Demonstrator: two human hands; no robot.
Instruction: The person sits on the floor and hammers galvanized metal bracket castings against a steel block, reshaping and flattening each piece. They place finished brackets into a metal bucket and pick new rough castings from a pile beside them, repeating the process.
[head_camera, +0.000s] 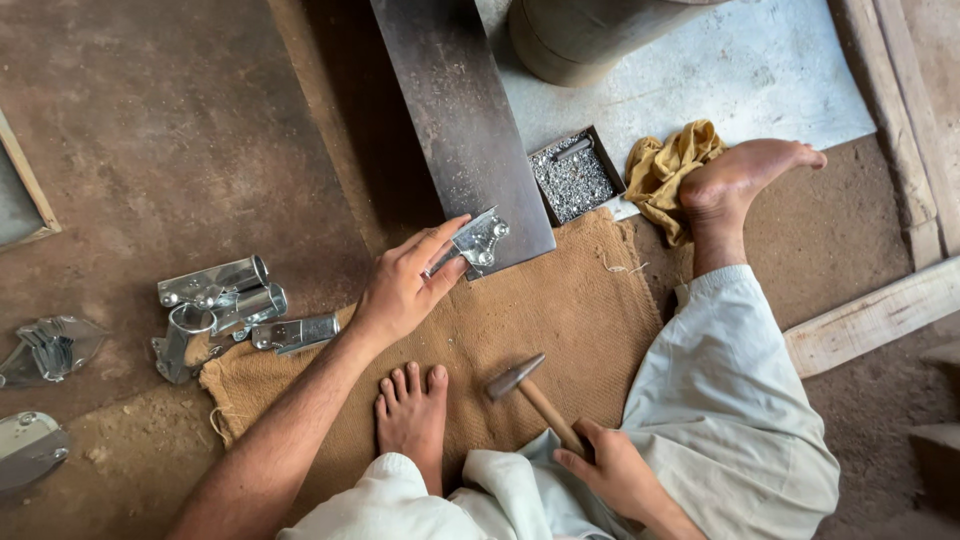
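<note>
My left hand (402, 288) grips a shiny metal bracket (476, 241) with rivets and holds it on the near end of a dark steel bar (458, 120). Low in the view, my right hand (612, 472) is closed around the wooden handle of a small hammer (520, 382), whose head hovers over the burlap mat (560, 320). The hammer head is about a hand's width below and right of the bracket. My bare feet rest on the mat and the dirt floor.
A small open box of metal rivets (574, 180) sits right of the bar, beside a yellow cloth (668, 166). Several finished metal brackets (222, 302) lie left of the mat, more shiny parts (50, 345) at far left. A wooden plank (872, 318) lies at right.
</note>
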